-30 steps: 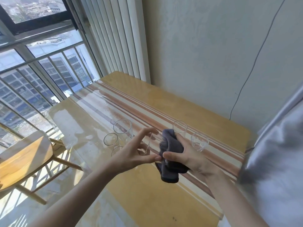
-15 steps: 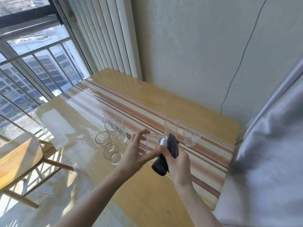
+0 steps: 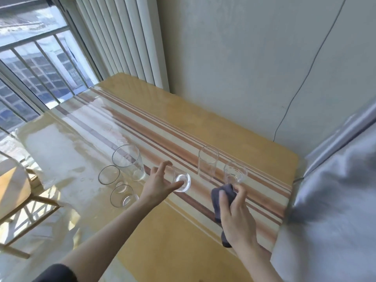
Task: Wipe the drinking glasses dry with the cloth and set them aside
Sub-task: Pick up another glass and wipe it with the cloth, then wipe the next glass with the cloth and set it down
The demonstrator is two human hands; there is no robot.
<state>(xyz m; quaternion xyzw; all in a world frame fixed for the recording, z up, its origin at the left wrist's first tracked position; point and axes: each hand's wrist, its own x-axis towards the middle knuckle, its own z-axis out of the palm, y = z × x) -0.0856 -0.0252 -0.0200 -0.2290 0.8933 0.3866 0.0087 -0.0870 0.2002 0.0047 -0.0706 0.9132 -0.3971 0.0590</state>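
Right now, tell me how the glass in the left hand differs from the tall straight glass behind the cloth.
The held glass is short and tipped sideways, base toward the camera; the tall glass stands upright. The left hand grips the held glass off the table; the tall glass rests there untouched. Both are clear and empty.

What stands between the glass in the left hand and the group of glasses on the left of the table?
Nothing visible does. The left hand holds the small glass just right of the tall tapered glass and the two short glasses; only bare table lies between.
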